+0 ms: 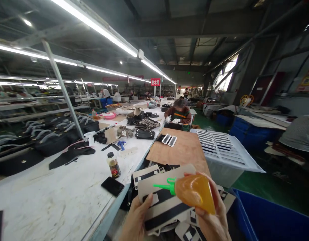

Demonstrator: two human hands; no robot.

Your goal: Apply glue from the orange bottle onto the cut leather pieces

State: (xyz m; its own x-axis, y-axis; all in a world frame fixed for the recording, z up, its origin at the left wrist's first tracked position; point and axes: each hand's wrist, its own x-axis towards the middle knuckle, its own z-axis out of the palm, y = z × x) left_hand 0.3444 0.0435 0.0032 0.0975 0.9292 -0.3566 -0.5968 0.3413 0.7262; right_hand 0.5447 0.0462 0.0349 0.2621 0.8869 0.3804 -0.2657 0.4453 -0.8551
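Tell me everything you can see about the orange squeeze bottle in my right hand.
The squeeze bottle is translucent orange, soft-looking plastic, with a green cap and a thin green nozzle. It lies almost on its side, nozzle pointing left. The right hand grips its body from below and behind. The nozzle tip hovers over a beige card with black strips, which the left hand holds.

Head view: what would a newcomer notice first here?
The orange bottle with a green nozzle, in the right hand at bottom centre. Beside it, the left hand holds a beige card with black strips. A black phone lies on the white table, left.
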